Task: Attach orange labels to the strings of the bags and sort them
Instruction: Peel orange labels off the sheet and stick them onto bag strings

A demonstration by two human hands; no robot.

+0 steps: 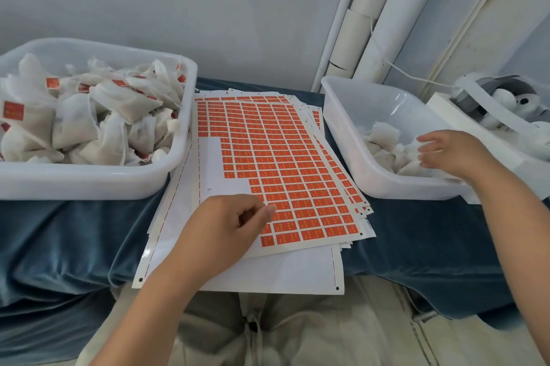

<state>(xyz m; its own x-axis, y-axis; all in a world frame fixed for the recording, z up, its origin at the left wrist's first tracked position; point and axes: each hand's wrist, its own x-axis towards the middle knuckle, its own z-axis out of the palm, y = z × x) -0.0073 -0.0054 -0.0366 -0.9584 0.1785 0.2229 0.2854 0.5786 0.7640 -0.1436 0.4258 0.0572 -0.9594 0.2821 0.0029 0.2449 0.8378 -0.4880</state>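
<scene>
A stack of sheets of orange labels lies in the middle of the blue-covered table. My left hand rests on the lower left of the top sheet, fingers curled with thumb and forefinger together at a label's edge. A white bin on the left holds several white bags with orange labels on them. Another white bin on the right holds a few unlabelled white bags. My right hand reaches into that bin, fingers spread over the bags; I cannot tell whether it grips one.
A blue velvet cloth covers the table. A tape dispenser with white strip stands on a white box at the far right. White pipes run up the wall behind. Bare backing sheets stick out at the table's front edge.
</scene>
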